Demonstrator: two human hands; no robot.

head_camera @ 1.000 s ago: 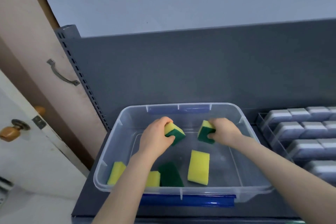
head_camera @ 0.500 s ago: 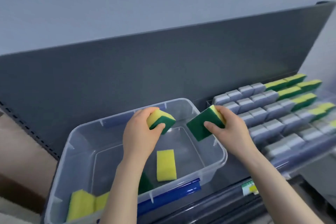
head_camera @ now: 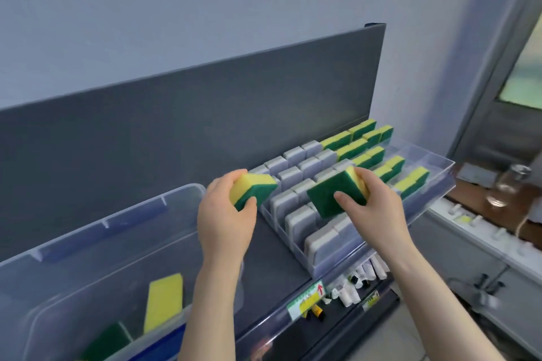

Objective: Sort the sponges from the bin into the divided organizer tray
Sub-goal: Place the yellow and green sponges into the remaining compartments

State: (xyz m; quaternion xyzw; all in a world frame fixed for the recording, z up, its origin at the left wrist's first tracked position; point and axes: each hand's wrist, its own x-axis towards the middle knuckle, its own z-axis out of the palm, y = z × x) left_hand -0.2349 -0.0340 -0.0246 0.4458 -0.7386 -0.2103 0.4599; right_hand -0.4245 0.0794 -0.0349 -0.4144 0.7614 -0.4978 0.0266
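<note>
**Two sponges out of the bin, carried over to the tray**

Since half a second ago both hands have swung away from above the bin towards 2 o'clock. The view has turned with them, so the bin now sits low at 8 o'clock.

The left hand [head_camera: 225,223] grips a yellow-and-green sponge [head_camera: 253,187] by its end, with the thumb on the green face and the fingers curled over the yellow. It hovers just beside the tray's left end. The right hand [head_camera: 378,208] pinches a second sponge [head_camera: 334,190], green scourer side towards the camera, thumb across that face and fingers behind. It is held above the grey sponges [head_camera: 305,220] in the divided organizer tray [head_camera: 431,161]. Matching yellow-and-green sponges [head_camera: 360,138] stand on edge in the lanes from 1 to 2 o'clock. Two more sponges, a yellow one [head_camera: 162,299] and a green-faced one [head_camera: 105,343], lie in the bin [head_camera: 88,231].

To do this step well, I judge each sponge should travel on past the grey block to the yellow-and-green end. There it should be turned on edge with its green face set like its neighbours', then slid down between the dividers against the last sponge in a lane. The nearer lanes probably have room, though the right hand hides part of them. Placing one sponge at a time would help keep the soft foam from catching on a divider.
</note>
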